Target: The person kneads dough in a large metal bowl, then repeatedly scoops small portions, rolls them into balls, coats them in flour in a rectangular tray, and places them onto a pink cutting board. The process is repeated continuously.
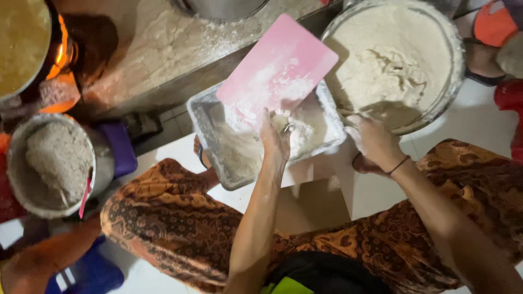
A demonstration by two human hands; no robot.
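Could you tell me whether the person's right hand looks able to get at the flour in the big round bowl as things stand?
Probably yes. The right hand already rests at the near rim of the big round bowl, and the flour lies uncovered. The pink scraper, held by the left hand, stays over the rectangular tray beside it.

Single head cam, looked steeply down from above the person's lap at close range. Forearms entered from the bottom edge, tray [229,163] sat mid-frame, flour bowl [449,81] upper right, counter [158,49] across the top, another bowl [16,179] at left edge. No second view, so no overlap.
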